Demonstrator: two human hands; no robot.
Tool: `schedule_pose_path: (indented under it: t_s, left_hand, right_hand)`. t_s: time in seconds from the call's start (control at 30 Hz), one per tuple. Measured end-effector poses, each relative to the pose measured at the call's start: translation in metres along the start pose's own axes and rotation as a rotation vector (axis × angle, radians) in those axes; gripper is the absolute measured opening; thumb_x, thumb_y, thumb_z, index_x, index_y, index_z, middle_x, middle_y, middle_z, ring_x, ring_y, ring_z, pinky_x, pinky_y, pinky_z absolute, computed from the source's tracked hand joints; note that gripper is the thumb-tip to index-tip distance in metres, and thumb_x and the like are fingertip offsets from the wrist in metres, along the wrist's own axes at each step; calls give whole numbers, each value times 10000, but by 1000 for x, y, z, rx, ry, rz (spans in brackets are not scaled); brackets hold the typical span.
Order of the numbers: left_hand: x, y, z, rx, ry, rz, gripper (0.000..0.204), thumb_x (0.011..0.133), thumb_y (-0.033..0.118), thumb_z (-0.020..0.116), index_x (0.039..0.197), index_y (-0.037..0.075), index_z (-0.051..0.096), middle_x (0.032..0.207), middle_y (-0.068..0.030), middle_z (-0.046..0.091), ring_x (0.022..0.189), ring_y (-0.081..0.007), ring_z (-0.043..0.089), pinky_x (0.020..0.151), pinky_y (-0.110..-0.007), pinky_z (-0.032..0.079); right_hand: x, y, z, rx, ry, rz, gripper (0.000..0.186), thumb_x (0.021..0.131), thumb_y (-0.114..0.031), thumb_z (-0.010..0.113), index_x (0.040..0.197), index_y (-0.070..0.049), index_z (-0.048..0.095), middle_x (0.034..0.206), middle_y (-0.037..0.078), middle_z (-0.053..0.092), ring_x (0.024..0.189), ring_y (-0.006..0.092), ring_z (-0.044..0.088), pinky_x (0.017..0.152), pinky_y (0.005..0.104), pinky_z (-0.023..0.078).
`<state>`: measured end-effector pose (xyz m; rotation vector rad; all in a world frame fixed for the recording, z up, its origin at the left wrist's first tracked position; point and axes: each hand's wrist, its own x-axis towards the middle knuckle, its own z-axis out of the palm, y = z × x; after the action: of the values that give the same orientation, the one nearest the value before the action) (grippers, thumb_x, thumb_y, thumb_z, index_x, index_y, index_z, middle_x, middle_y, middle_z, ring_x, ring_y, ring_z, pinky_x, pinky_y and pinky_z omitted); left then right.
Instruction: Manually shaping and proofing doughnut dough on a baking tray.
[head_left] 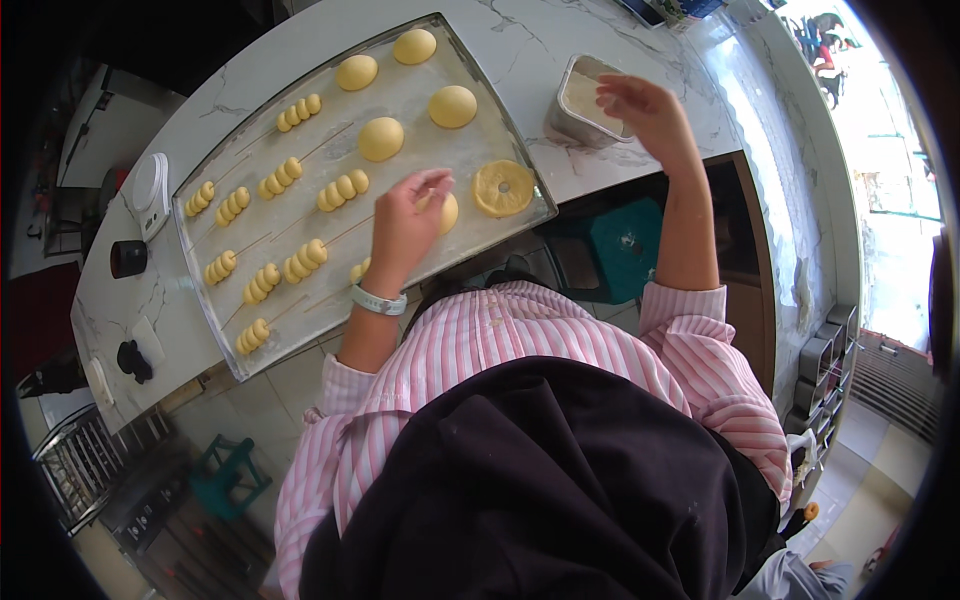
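Note:
My left hand [410, 210] hovers at a dough ball [445, 214] on the large metal tray [212, 330], fingers loosely bent and apart; the ball is partly hidden behind it. My right hand [645, 115], fingers apart and nothing visible in them, is over a metal tin [575, 125] holding pale powder. A flattened dough ring [488, 200] lies at the tray's right corner. Several round dough balls [452, 106] sit toward the back, and several segmented dough pieces on skewers [302, 261] fill the left and middle.
On the marble counter [510, 40] are a white scale [150, 195] and black cup [128, 258] at left. Beneath are a teal stool [225, 480] and teal plastic item [625, 250]. Metal pans [830, 355] stand at right; another person's leg [800, 580] shows lower right.

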<state>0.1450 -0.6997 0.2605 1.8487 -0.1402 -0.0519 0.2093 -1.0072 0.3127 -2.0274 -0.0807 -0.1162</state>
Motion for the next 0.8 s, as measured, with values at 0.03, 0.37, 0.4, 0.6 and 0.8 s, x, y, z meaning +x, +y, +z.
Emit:
schedule_pose_path:
  t_s: [0.03, 0.37, 0.4, 0.6, 0.8]
  left_hand:
    - [0, 2, 9, 231, -101, 60, 279, 791, 212, 636, 992, 19, 610, 965, -122, 631, 911, -275, 599, 833, -341, 454]
    - [5, -22, 55, 795, -189, 474, 346, 757, 321, 623, 1022, 99, 617, 1182, -159, 490, 1174, -342, 385, 1003, -477, 253]
    - [4, -24, 56, 818, -194, 488, 354, 759, 334, 618, 1024, 99, 617, 1183, -160, 488, 1173, -341, 386, 1002, -479, 253]
    - [7, -21, 59, 866, -202, 511, 375, 766, 377, 603, 1014, 96, 619, 1189, -164, 481, 1180, -338, 382, 1011, -480, 240]
    - [7, -22, 55, 888, -200, 528, 376, 765, 392, 601, 986, 88, 622, 1190, -164, 482, 1184, -337, 381, 1019, -483, 230]
  right_hand:
    - [4, -5, -9, -21, 75, 36, 288, 762, -85, 597, 1038, -5, 610, 850, 67, 663, 784, 120, 607, 716, 233, 473]
    - [-10, -27, 21, -283, -222, 38, 193, 789, -107, 591, 947, 0, 623, 734, 64, 634, 663, 108, 601, 601, 240, 470]
    - [-14, -19, 29, -282, -253, -38, 194, 797, -118, 593, 944, 6, 619, 718, 65, 628, 663, 103, 597, 587, 240, 463]
    - [-32, -14, 47, -209, -229, 46, 199, 805, -125, 598, 957, 2, 615, 745, 78, 631, 678, 111, 597, 622, 250, 471]
    - [-57, 2, 78, -248, -314, -53, 197, 771, -65, 573, 948, 16, 602, 792, 138, 627, 709, 206, 618, 657, 300, 485]
